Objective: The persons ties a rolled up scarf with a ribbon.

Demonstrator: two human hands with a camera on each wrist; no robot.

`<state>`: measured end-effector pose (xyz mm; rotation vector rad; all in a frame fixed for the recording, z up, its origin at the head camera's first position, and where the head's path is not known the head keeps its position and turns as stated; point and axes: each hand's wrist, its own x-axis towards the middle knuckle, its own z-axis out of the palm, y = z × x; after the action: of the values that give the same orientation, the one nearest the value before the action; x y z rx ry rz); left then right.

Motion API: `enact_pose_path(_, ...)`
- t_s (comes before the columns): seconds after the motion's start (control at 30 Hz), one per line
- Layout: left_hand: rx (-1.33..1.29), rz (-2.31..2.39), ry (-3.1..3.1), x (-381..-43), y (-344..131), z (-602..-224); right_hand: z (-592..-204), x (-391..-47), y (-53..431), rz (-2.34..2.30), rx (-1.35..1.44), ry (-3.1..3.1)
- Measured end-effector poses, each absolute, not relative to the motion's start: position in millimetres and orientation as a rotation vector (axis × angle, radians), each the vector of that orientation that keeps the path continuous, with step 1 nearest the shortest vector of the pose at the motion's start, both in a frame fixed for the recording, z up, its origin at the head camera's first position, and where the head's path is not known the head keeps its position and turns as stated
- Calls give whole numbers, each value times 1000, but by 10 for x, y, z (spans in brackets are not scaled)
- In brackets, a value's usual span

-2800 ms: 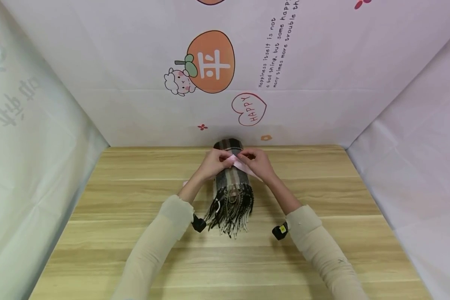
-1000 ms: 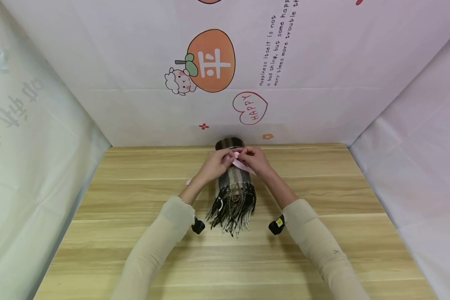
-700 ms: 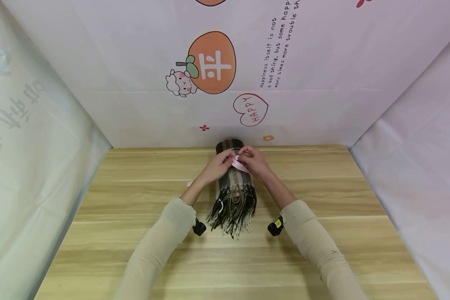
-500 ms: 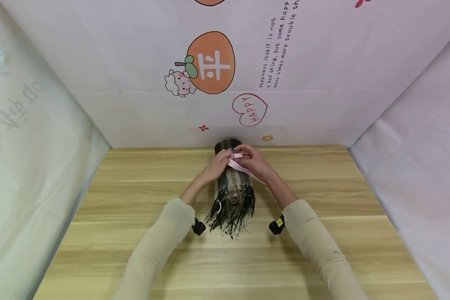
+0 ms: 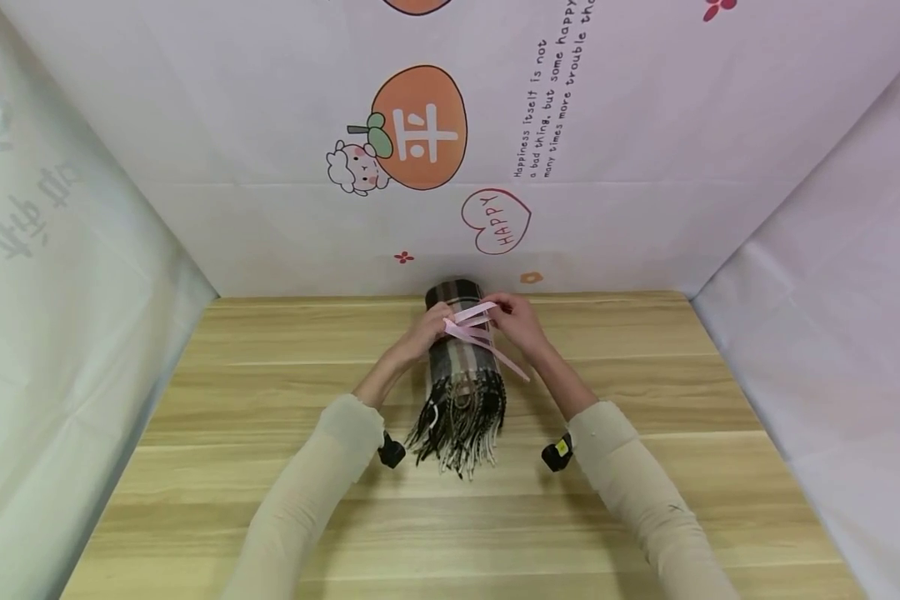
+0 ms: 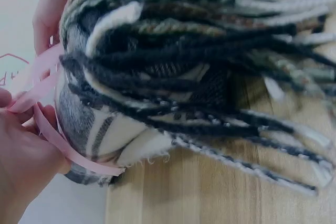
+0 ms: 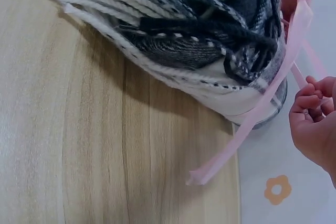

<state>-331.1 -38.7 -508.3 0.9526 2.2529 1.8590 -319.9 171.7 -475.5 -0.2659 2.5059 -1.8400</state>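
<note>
A rolled plaid scarf (image 5: 461, 358) in black, grey and beige lies in the middle of the table, its fringe toward the near side. Pink ribbon (image 5: 512, 365) crosses over the roll, one loose end hanging down on the right. On the scarf's left side, my left hand (image 5: 422, 331) pinches the ribbon where its strands meet. At the right side my right hand (image 5: 517, 321) pinches another stretch, drawn taut between both hands. The right wrist view shows the loose ribbon end (image 7: 215, 163) and my curled right fingers (image 7: 307, 103). Scarf fringe (image 6: 210, 77) fills much of the left wrist view.
The wooden table (image 5: 615, 517) meets a white printed cloth backdrop (image 5: 307, 242) just behind the scarf. White cloth walls (image 5: 832, 333) stand on both sides. Small black cameras (image 5: 557, 453) sit at the wrists.
My hands have moved apart, the left one slightly leftward. A pink ribbon stretch now spans between them, and the loose end on the right shows fully. The scarf stays in place.
</note>
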Motion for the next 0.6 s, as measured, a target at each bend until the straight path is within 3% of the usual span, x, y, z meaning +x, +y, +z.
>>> enact_pose_path(0.13, 900, 1790, 2307, -3273, -392, -5047, -4735, -3195, 1712, -1837, -242, 2517)
enact_pose_path(0.47, 285, 1838, 2590, -3082, -414, -4790, -4654, -3186, 1880, -1925, -123, 2440)
enact_pose_path(0.6, 249, 1975, 2532, -3077, -549, -4716, -4601, -3206, 2024, -1920, -50, 2470)
